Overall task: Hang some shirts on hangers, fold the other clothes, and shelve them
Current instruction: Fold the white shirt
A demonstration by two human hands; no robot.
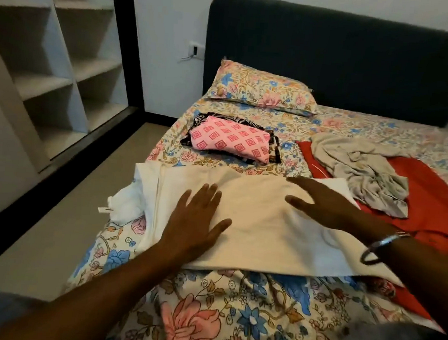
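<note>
While pressing flat on cloth [261, 226] on near bed [232, 318], left hand [197, 221] and right hand [327, 204] open-fingered, gripping nothing, folded pile [230, 142] beyond.

A floral pillow [261, 88] leans against the dark headboard [334, 52], seemingly upholstered.

My bedsheet [232, 318] is cream with pink and blue flowers; the pillow [261, 88] matches it. The garment [261, 226] is off-white. The folded cloth [230, 141] is pink with square motifs, over a black-and-white patterned piece [198, 119]. A grey garment [365, 167] lies on red cloth [434, 202]. The headboard [333, 57] is dark blue.
</note>
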